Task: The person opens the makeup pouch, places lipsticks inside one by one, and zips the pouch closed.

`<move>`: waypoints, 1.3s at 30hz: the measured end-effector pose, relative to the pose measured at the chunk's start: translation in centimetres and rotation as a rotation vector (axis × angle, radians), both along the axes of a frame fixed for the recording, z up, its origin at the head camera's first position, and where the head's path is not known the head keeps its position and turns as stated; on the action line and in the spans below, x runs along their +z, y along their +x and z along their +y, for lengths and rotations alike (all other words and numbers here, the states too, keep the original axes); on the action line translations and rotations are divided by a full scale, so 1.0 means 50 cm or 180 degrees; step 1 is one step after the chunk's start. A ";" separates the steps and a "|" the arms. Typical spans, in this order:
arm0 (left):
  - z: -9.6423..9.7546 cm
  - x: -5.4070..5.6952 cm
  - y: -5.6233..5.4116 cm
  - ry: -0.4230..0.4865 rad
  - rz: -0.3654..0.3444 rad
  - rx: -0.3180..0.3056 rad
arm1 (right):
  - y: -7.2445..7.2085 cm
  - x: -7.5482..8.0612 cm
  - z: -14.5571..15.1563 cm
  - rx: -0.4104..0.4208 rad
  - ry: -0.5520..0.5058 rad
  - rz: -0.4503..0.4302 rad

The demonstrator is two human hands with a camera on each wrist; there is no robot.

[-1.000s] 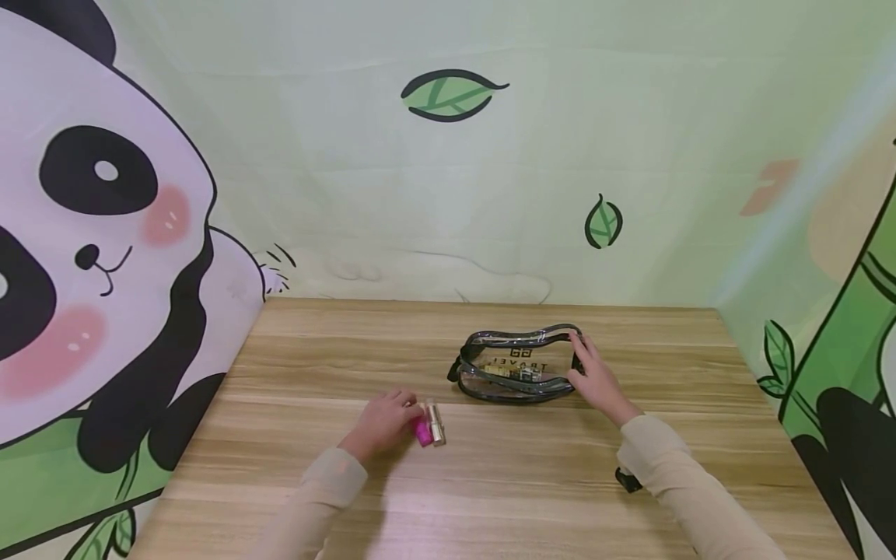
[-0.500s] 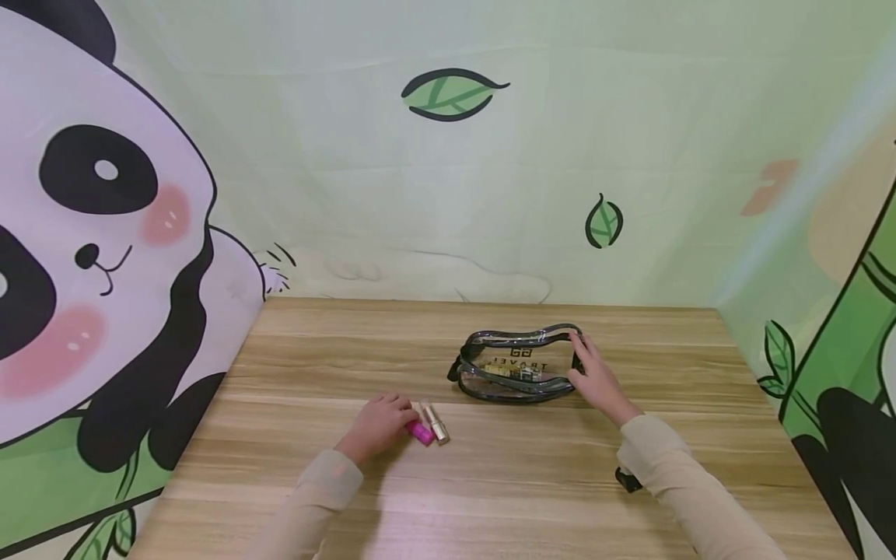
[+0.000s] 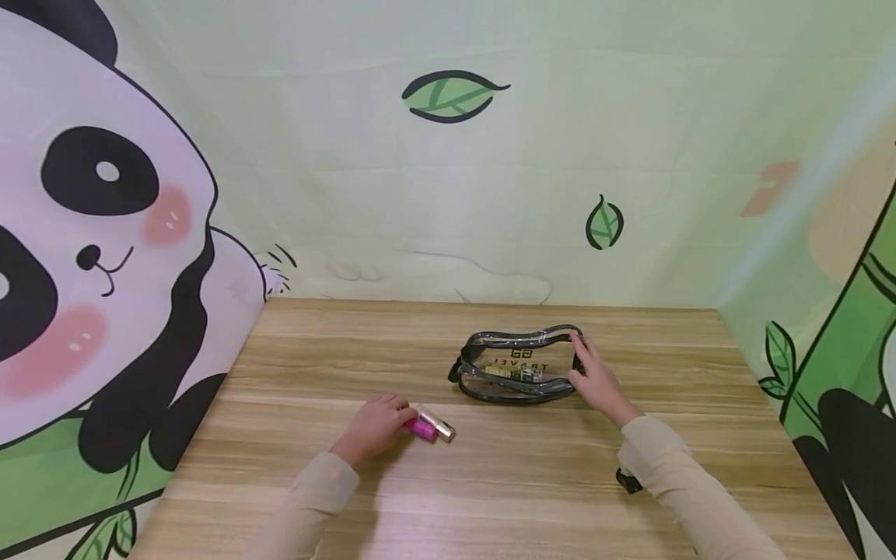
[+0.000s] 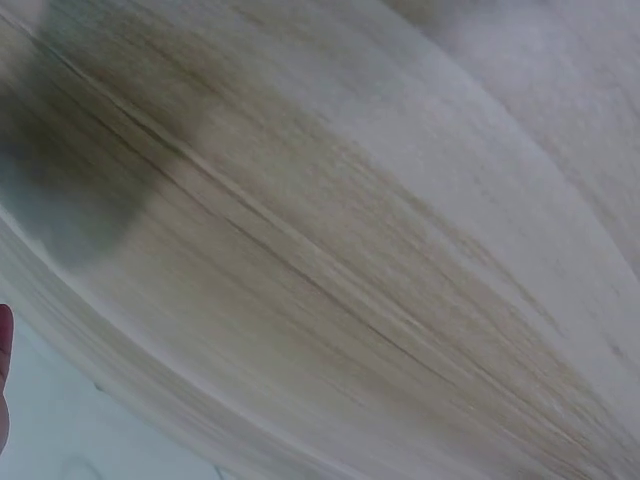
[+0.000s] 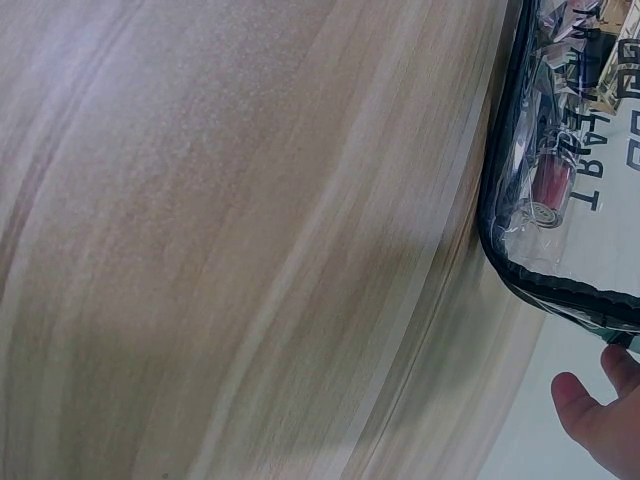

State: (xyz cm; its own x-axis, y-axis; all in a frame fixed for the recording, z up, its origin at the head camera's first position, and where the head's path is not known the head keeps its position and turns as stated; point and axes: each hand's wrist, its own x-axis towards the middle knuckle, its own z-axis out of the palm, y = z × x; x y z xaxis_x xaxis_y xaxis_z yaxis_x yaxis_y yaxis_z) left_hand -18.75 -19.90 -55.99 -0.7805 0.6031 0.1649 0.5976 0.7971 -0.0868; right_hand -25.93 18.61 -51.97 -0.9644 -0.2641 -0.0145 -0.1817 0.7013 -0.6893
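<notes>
My left hand (image 3: 378,424) is low over the table, its fingertips gripping the left end of a pink lipstick tube (image 3: 423,429). A gold lipstick tube (image 3: 437,424) lies right alongside, its left end also at the fingers. At the right end of a clear travel pouch (image 3: 516,395) with black trim, my right hand (image 3: 598,381) holds the side between thumb and fingers. The pouch's top is unzipped, with small cosmetics (image 3: 514,373) inside. In the right wrist view, a red tube (image 5: 552,185) shows through the clear wall. The left wrist view shows mostly bare wood.
The wooden table (image 3: 308,350) ends at a backdrop (image 3: 336,155) printed with a panda and leaves. A small black object (image 3: 628,481) sits by the right sleeve (image 3: 672,459).
My left hand has shifted slightly left, and the two lipstick tubes have swung from nearly upright in view to a slant, outer ends rightward. My right hand and the pouch stay put.
</notes>
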 end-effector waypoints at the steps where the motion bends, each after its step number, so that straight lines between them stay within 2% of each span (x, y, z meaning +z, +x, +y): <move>1: -0.001 0.000 0.000 0.0021 0.0010 0.0005 | 0.000 0.000 0.000 -0.0002 -0.0001 -0.0003; 13: 0.001 0.004 -0.005 0.0335 0.0220 -0.0056 | 0.000 -0.001 0.000 -0.0003 -0.0020 -0.0016; 22: 0.011 0.027 -0.015 0.0494 0.0213 0.0027 | -0.001 -0.004 0.002 -0.0012 0.0009 -0.0023; 27: 0.013 0.038 -0.022 0.0535 0.0301 0.0026 | -0.001 -0.004 0.002 -0.0011 0.0010 -0.0023; 35: 0.015 0.050 -0.036 0.0789 0.0483 0.0056 | -0.001 -0.005 0.002 -0.0024 0.0012 -0.0043; 39: 0.015 0.055 -0.044 0.0798 0.0563 0.0099 | -0.002 -0.006 0.003 -0.0029 0.0023 -0.0063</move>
